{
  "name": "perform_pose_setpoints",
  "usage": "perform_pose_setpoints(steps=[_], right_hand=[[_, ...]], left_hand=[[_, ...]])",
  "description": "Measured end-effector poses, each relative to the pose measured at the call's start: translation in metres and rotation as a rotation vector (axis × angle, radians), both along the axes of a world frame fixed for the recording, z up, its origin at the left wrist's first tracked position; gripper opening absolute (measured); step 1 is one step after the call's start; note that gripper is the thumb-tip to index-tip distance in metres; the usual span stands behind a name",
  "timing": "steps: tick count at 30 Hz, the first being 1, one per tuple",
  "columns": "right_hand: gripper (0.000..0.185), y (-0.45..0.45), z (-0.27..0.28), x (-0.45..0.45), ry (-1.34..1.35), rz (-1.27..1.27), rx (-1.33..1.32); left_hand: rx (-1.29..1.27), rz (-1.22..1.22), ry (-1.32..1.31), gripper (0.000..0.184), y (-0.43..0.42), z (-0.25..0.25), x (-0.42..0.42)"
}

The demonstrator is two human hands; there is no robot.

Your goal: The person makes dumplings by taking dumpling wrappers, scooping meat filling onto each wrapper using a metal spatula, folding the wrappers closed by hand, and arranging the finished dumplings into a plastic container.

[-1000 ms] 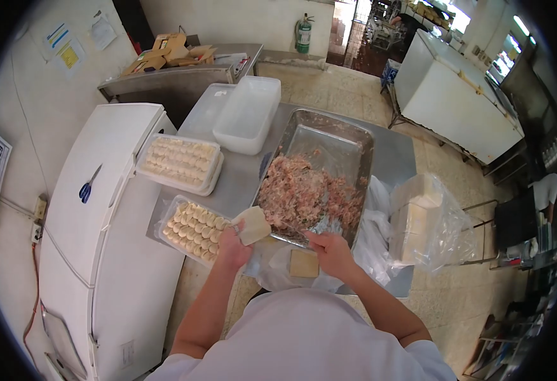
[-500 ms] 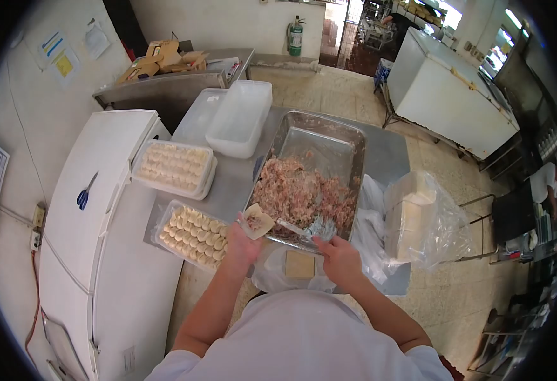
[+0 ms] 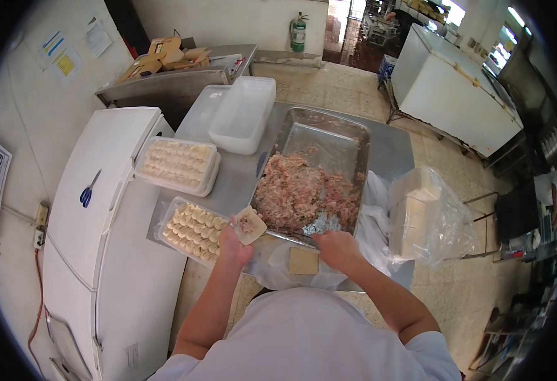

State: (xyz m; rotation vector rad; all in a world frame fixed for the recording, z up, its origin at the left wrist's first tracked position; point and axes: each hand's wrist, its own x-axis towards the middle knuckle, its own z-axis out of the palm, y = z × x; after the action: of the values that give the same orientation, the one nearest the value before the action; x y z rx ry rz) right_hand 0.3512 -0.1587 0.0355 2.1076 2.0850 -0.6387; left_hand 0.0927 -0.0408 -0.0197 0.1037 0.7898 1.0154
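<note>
A square wrapper [image 3: 253,232] is being held by its edge in the left hand [image 3: 234,252], with pinkish filling [image 3: 249,223] being borne on its middle. The fingers beneath are being partly hidden by the wrapper, so their exact placing is not being shown. The wrapper is being held between the metal tray [image 3: 329,134] and the box of dumplings [image 3: 194,230]; the box's near right corner is being covered by the hand, and whether the two are touching cannot be told.

The right hand [image 3: 339,250] is being held at the near rim of the tray, its fingers curled narrowly inward and turned from view. Whether anything is being gripped there cannot be told. A greyish, crinkled patch [image 3: 323,224] is showing just beyond the fingers, too blurred to be identified. The tray's far part is being left bare, while its near part is being covered by a mound of minced meat [image 3: 294,190].

A square wrapper stack [image 3: 304,261] is lying below the tray on a plastic sheet [image 3: 275,268], whose near edge is being cut off from sight by the white shirt [image 3: 304,330]. Farther off, another dumpling box [image 3: 176,162] is resting on a lower container that is being mostly concealed. The pale blocks [image 3: 412,213] at the right are being veiled by a glossy bag [image 3: 453,222].
</note>
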Motion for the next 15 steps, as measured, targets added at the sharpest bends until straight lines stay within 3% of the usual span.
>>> perform_pose_setpoints(steps=[8, 11, 15], right_hand=[[0.037, -0.019, 0.006, 0.018, 0.436, -0.230, 0.134], [0.042, -0.024, 0.012, 0.002, 0.472, -0.183, 0.305], [0.047, -0.024, 0.010, -0.026, 0.246, -0.048, 0.558]], left_hand=[[0.014, -0.037, -0.068, 0.051, -0.003, -0.008, -0.005], [-0.006, -0.090, -0.076, 0.051, -0.010, -0.005, 0.010], [-0.015, -0.137, -0.070, 0.051, -0.015, 0.007, 0.031]])
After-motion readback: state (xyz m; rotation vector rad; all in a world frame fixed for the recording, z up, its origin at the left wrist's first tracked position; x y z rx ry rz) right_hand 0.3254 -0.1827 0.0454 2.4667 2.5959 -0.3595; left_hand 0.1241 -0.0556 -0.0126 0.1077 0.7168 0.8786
